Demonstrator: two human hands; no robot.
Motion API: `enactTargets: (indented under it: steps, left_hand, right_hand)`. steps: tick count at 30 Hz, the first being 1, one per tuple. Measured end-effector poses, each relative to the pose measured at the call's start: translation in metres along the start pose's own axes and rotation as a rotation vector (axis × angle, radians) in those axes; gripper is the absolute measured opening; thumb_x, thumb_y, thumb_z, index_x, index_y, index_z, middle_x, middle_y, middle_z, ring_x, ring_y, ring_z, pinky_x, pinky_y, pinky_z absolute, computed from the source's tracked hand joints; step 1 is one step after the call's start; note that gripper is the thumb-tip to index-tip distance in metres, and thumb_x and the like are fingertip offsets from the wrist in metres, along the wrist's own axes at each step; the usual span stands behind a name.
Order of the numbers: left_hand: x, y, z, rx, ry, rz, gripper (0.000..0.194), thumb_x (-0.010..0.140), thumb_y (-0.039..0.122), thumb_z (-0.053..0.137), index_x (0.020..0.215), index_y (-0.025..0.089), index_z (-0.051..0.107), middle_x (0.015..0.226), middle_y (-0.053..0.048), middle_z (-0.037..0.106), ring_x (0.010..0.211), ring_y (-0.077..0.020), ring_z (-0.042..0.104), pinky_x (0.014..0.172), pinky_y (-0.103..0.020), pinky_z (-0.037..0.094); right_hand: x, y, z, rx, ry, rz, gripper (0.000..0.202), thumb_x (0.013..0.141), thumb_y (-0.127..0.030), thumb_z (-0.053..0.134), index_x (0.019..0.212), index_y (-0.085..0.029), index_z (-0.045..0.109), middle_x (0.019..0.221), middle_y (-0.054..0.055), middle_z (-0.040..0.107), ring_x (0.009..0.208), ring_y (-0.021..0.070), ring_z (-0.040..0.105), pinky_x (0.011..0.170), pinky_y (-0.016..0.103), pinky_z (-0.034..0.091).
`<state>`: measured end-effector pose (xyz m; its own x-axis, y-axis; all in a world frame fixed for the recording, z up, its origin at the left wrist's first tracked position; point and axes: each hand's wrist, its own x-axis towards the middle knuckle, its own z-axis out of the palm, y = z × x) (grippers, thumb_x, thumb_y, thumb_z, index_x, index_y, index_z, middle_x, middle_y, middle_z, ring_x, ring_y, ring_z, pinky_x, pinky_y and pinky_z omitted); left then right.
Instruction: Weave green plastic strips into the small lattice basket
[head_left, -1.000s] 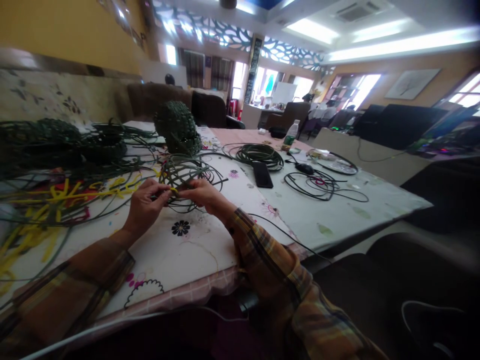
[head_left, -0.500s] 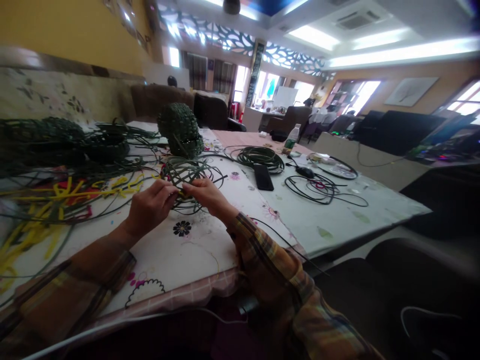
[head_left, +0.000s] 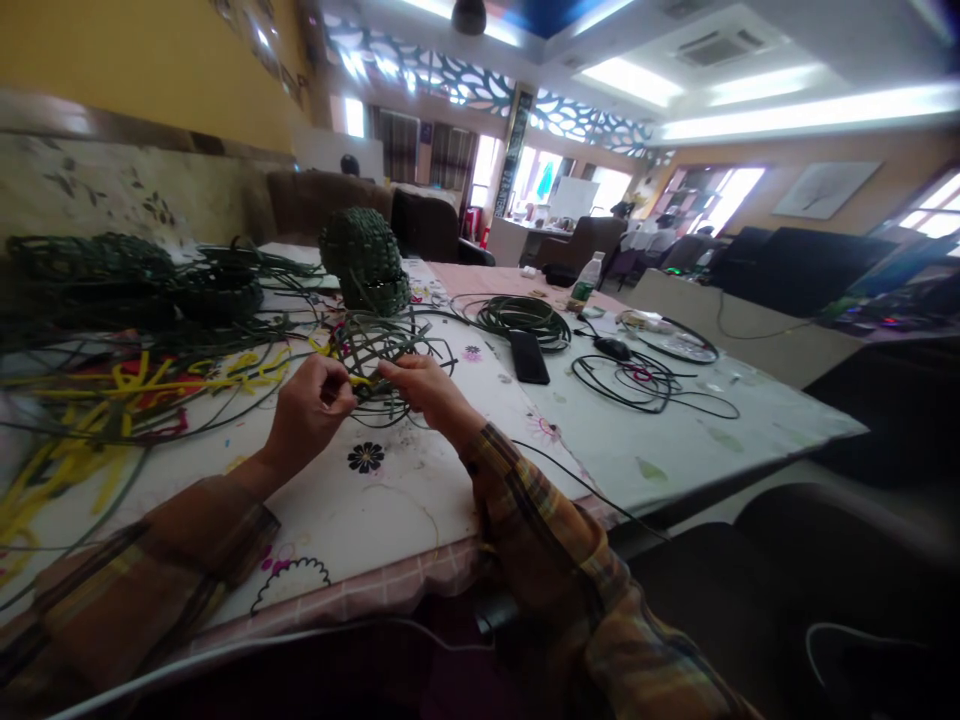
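Note:
An open, loosely woven frame of green strips (head_left: 390, 335) sits on the white patterned tablecloth in front of me. My right hand (head_left: 429, 392) grips its near right side, thumb and forefinger pressed together on the green strips. On the near left side, my left hand (head_left: 311, 402) is closed in a pinch beside a short yellow strip (head_left: 361, 380). The yellow strip appears to run from the left fingertips into the green weave. My fingers hide where it passes through. Behind the frame stands a finished-looking dark green woven piece with a rounded top (head_left: 360, 250).
Yellow strips (head_left: 105, 385) lie tangled at left, below more dark green weaving (head_left: 90, 265). Rightward are a coil of green strip (head_left: 521, 318), a black phone (head_left: 529, 357), a mouse (head_left: 611, 347), a loose coil (head_left: 626, 378) and a plastic bottle (head_left: 586, 280).
My right hand has shifted slightly right, and the left hand has turned so its curled fingers show more. More of the yellow strip is visible between the hands.

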<state>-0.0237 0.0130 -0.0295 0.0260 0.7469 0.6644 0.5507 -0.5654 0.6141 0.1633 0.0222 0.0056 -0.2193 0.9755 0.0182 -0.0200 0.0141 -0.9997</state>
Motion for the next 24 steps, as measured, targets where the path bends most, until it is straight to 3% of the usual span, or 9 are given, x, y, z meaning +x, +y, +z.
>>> enactTargets:
  steps: [6, 11, 14, 17, 19, 20, 21, 24]
  left_hand:
    - [0.003, -0.004, -0.003, 0.097, -0.082, 0.295, 0.013, 0.095, 0.037, 0.062, 0.087, 0.027, 0.061, 0.087, -0.005, 0.066, 0.080, -0.0233, 0.065, 0.074, -0.038, 0.055]
    - [-0.007, 0.010, -0.003, 0.081, -0.126, 0.432, 0.012, 0.098, 0.033, 0.059, 0.086, 0.033, 0.057, 0.091, -0.005, 0.071, 0.083, -0.0259, 0.068, 0.067, -0.039, 0.054]
    - [0.001, 0.006, -0.013, 0.074, 0.035, 0.335, 0.010, 0.098, 0.034, 0.058, 0.089, 0.029, 0.056, 0.073, 0.000, 0.064, 0.064, -0.0209, 0.063, 0.062, -0.035, 0.050]
    - [0.024, -0.030, -0.039, 0.184, 0.275, 0.056, 0.016, 0.096, 0.039, 0.054, 0.091, 0.024, 0.057, 0.062, 0.004, 0.053, 0.057, -0.0184, 0.056, 0.067, -0.036, 0.047]
    - [0.037, -0.062, -0.060, 0.302, 0.332, -0.014, 0.021, 0.090, 0.041, 0.052, 0.080, 0.023, 0.058, 0.074, -0.004, 0.058, 0.081, -0.0248, 0.063, 0.083, -0.044, 0.047]
    - [0.042, -0.076, -0.069, 0.337, 0.292, -0.036, 0.022, 0.088, 0.044, 0.054, 0.081, 0.023, 0.060, 0.086, -0.009, 0.062, 0.103, -0.0300, 0.064, 0.093, -0.049, 0.045]
    - [0.044, -0.087, -0.077, 0.359, 0.328, -0.059, 0.021, 0.083, 0.043, 0.059, 0.083, 0.023, 0.062, 0.096, -0.012, 0.064, 0.117, -0.0341, 0.059, 0.099, -0.053, 0.042]
    - [0.043, -0.096, -0.084, 0.345, 0.320, -0.037, 0.025, 0.081, 0.044, 0.066, 0.095, 0.023, 0.068, 0.114, -0.011, 0.066, 0.129, -0.0381, 0.052, 0.106, -0.057, 0.040]
  right_hand:
    - [-0.003, -0.001, 0.002, -0.010, -0.049, 0.026, 0.047, 0.099, -0.023, 0.068, 0.058, -0.019, 0.044, 0.045, -0.011, 0.033, 0.044, 0.0040, 0.023, 0.044, 0.022, 0.015]
    - [0.002, 0.000, -0.003, -0.009, 0.072, 0.039, 0.048, 0.099, -0.022, 0.067, 0.058, -0.021, 0.041, 0.043, -0.012, 0.027, 0.042, 0.0045, 0.018, 0.042, 0.023, 0.010]
    - [0.006, 0.002, -0.011, 0.008, 0.046, 0.069, 0.042, 0.101, -0.025, 0.064, 0.063, -0.020, 0.049, 0.043, -0.012, 0.026, 0.041, 0.0053, 0.017, 0.040, 0.023, 0.009]
    - [0.010, 0.003, -0.022, 0.031, -0.022, 0.071, 0.039, 0.100, -0.027, 0.066, 0.065, -0.020, 0.051, 0.045, -0.012, 0.027, 0.040, 0.0051, 0.017, 0.039, 0.022, 0.009]
    - [0.013, 0.003, -0.030, 0.061, -0.076, 0.056, 0.037, 0.099, -0.026, 0.067, 0.066, -0.020, 0.051, 0.046, -0.012, 0.026, 0.040, 0.0050, 0.017, 0.038, 0.021, 0.010]
    - [0.014, 0.003, -0.035, 0.074, -0.104, 0.054, 0.036, 0.098, -0.026, 0.067, 0.066, -0.020, 0.052, 0.046, -0.012, 0.026, 0.040, 0.0052, 0.017, 0.038, 0.020, 0.010]
    - [0.015, 0.003, -0.040, 0.090, -0.145, 0.051, 0.033, 0.097, -0.027, 0.067, 0.068, -0.019, 0.054, 0.047, -0.012, 0.027, 0.041, 0.0052, 0.018, 0.038, 0.020, 0.011]
    - [0.017, 0.003, -0.055, 0.139, -0.228, 0.037, 0.024, 0.093, -0.030, 0.070, 0.075, -0.018, 0.061, 0.049, -0.012, 0.029, 0.042, 0.0054, 0.020, 0.039, 0.018, 0.014]
